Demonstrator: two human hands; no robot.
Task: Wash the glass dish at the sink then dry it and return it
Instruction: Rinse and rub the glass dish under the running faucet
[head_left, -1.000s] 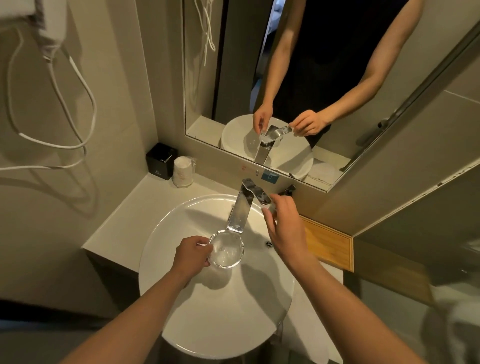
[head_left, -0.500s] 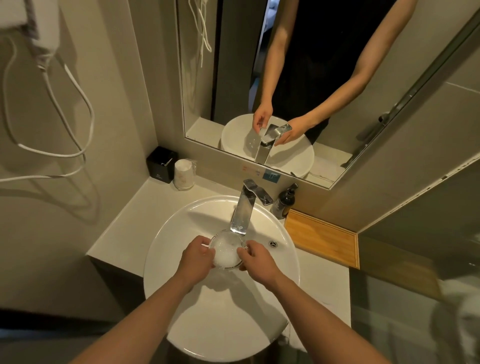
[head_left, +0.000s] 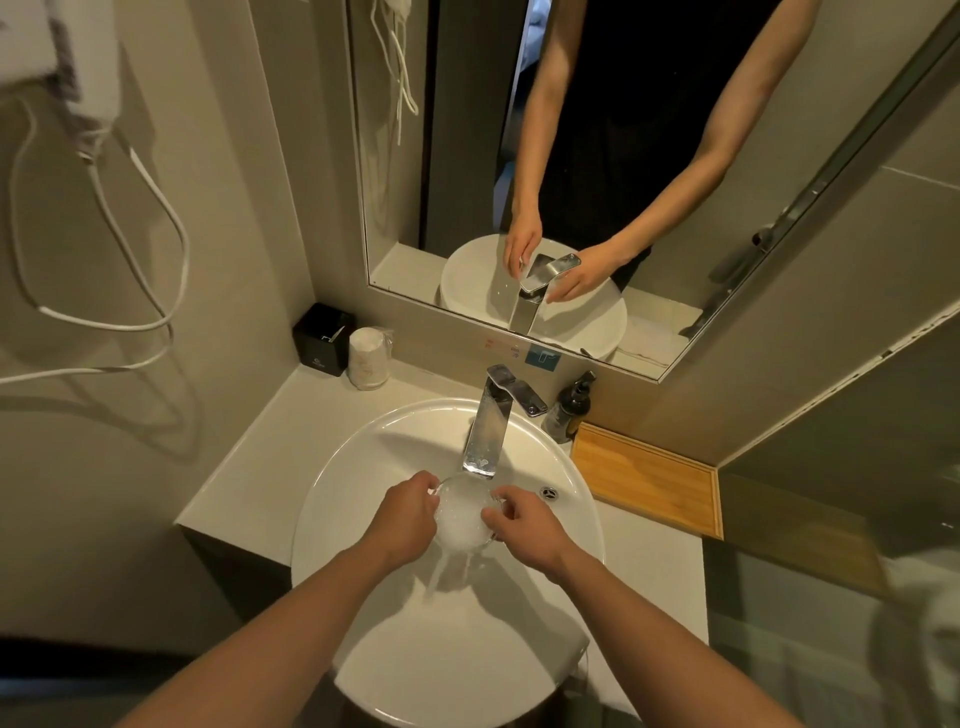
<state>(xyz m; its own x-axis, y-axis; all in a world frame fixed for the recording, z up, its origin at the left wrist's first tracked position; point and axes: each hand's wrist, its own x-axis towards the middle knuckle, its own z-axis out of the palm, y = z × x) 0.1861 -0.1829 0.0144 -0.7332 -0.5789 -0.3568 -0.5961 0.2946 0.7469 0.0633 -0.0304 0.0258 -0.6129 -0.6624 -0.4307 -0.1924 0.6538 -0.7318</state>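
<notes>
A small round glass dish (head_left: 462, 512) is held under the chrome tap (head_left: 488, 431) over the white round sink (head_left: 363, 467). Water fills the dish, turns it white with foam and spills from its near edge into the basin. My left hand (head_left: 402, 519) grips the dish's left rim. My right hand (head_left: 522, 527) holds its right rim with fingers curled over the edge. Much of the rim is hidden by my fingers.
A dark soap pump bottle (head_left: 569, 410) stands right of the tap, beside a wooden tray (head_left: 649, 483). A black box (head_left: 319, 340) and wrapped paper cups (head_left: 369, 358) sit at the counter's back left. A mirror (head_left: 597, 156) hangs above; a hair dryer cord (head_left: 130, 218) hangs on the left wall.
My right hand came down from the tap lever onto the dish's right rim. Water runs now, and the dish has filled and overflows into the sink.
</notes>
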